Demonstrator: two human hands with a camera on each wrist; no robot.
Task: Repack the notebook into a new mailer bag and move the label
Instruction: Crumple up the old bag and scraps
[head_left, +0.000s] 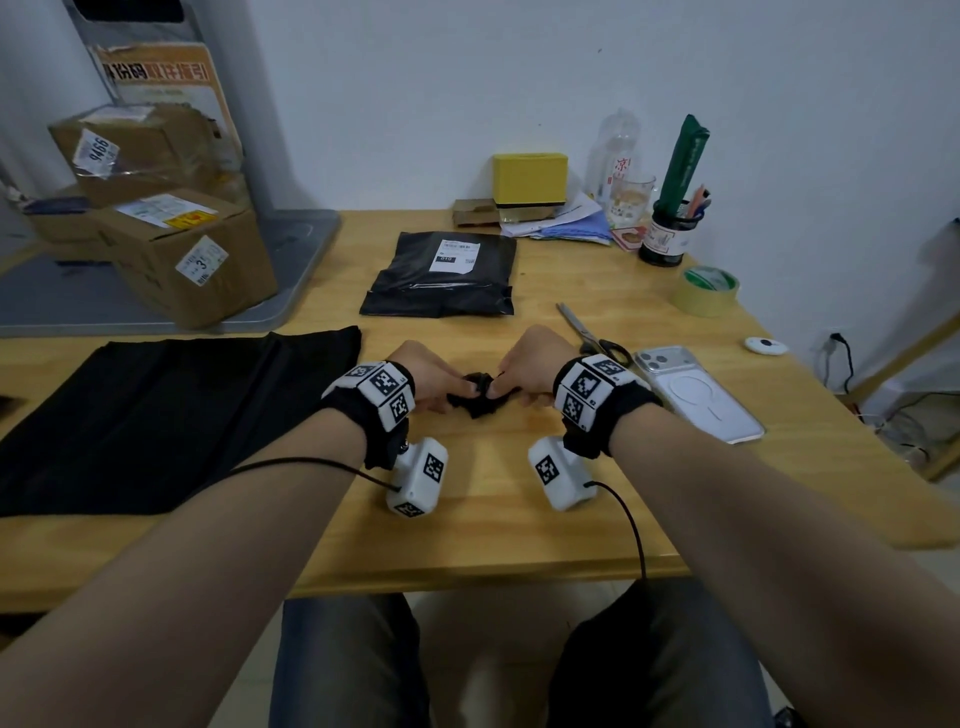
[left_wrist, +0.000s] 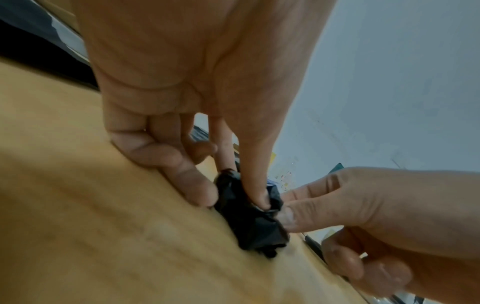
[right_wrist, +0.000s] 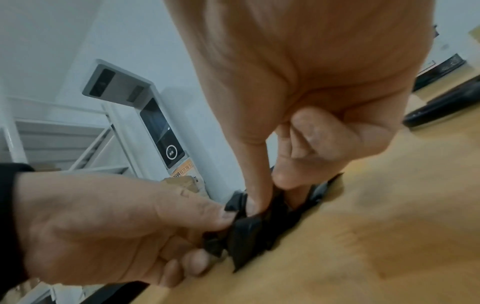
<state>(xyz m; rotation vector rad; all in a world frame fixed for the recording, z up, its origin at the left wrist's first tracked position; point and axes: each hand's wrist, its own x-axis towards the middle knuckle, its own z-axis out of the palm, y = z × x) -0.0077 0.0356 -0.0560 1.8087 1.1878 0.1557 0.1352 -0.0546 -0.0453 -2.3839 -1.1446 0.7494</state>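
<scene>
Both hands meet at the middle of the wooden table (head_left: 467, 519) over a small crumpled wad of black plastic (head_left: 475, 396). My left hand (head_left: 434, 387) pinches its left side with thumb and fingers (left_wrist: 255, 197). My right hand (head_left: 522, 376) pinches its right side (right_wrist: 267, 195). The wad (left_wrist: 253, 224) rests on the tabletop between them (right_wrist: 249, 236). Farther back lies a sealed black mailer bag (head_left: 441, 291) with a white shipping label (head_left: 453, 255) on top. A flat black bag (head_left: 171, 415) is spread out at the left. No notebook shows.
Scissors (head_left: 592, 332), a phone (head_left: 696, 392) and a roll of tape (head_left: 709, 291) lie to the right. A yellow box (head_left: 529, 179), papers, a bottle and a pen cup (head_left: 670, 234) line the back edge. Cardboard boxes (head_left: 182, 249) stand at the left.
</scene>
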